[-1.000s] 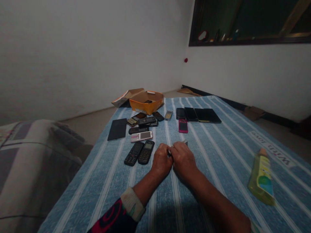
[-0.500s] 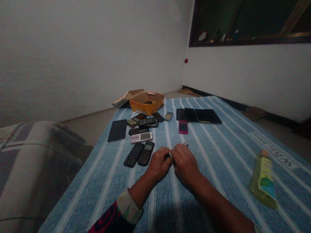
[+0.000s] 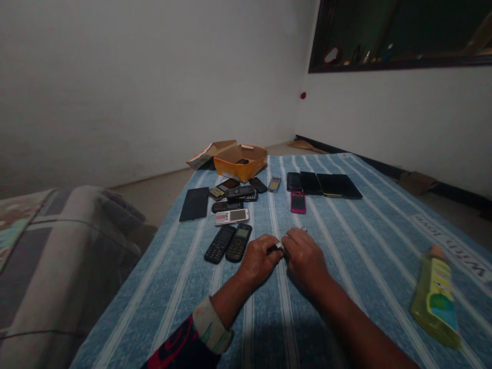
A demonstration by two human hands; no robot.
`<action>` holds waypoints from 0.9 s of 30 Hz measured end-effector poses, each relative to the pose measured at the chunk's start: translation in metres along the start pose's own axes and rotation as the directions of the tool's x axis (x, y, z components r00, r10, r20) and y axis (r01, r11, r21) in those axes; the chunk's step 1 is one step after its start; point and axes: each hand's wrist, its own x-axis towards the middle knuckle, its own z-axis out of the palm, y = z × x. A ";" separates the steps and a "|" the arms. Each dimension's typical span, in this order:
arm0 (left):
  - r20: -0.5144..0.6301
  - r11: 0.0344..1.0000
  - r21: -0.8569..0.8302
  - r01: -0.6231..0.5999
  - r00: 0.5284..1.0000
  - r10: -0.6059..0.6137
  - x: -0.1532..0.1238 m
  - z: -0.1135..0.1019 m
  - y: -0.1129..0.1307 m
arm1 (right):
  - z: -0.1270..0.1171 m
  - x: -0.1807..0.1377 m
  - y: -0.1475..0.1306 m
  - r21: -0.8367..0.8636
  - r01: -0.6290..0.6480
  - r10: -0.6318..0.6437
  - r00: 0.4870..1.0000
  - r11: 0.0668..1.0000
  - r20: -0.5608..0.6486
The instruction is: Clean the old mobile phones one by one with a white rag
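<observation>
My left hand (image 3: 259,260) and my right hand (image 3: 306,259) are close together over the cloth, fingers closed around a small silver-white object (image 3: 280,246). Its pale end shows between the two hands, and a bit more pokes out past the right fingertips; the rest is hidden, so its kind is unclear. Just left of my left hand lie two dark keypad phones, one (image 3: 239,243) touching the other (image 3: 220,244). A white and pink phone (image 3: 231,217) rests beyond them. Farther ahead lies a pink-framed phone (image 3: 298,202).
Several more phones (image 3: 241,191) lie piled before an open orange box (image 3: 239,169). A black tablet (image 3: 194,204) is at the left, and dark flat devices (image 3: 336,185) line the back right. A yellow-green bottle (image 3: 436,302) lies at right on the striped blue cloth (image 3: 357,307).
The whole view has shifted slightly, so things appear farther right. A little more of the silver-white object shows between my hands, which keep their hold.
</observation>
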 end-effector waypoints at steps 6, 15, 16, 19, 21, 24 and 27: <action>0.022 1.000 0.030 0.009 1.000 -0.010 0.000 -0.001 0.003 | -0.002 0.000 0.009 0.036 -0.011 0.012 1.000 0.999 -0.024; 0.033 0.998 0.058 -0.001 0.999 -0.001 -0.001 0.000 0.001 | -0.001 0.000 0.023 -0.061 -0.031 0.025 0.995 0.998 -0.095; 0.028 0.998 0.060 -0.003 1.000 0.001 -0.001 0.000 0.001 | 0.000 0.000 0.021 -0.074 -0.025 0.020 0.997 0.997 -0.074; 0.011 0.998 0.055 -0.012 1.000 0.011 0.000 0.001 0.001 | 0.004 -0.003 0.009 -0.083 0.005 -0.010 0.998 0.997 -0.060; 0.001 0.999 0.040 -0.022 1.000 0.022 0.000 0.002 0.000 | 0.005 -0.004 -0.001 -0.061 0.026 -0.029 0.998 0.998 -0.061; -0.011 0.999 0.008 -0.031 0.999 0.031 0.000 0.002 -0.001 | 0.004 -0.004 -0.014 0.003 0.033 -0.033 0.999 0.999 -0.023; -0.022 0.999 -0.005 -0.040 0.999 0.040 -0.001 0.003 -0.003 | -0.001 -0.001 -0.018 0.071 0.015 -0.017 1.000 0.997 0.022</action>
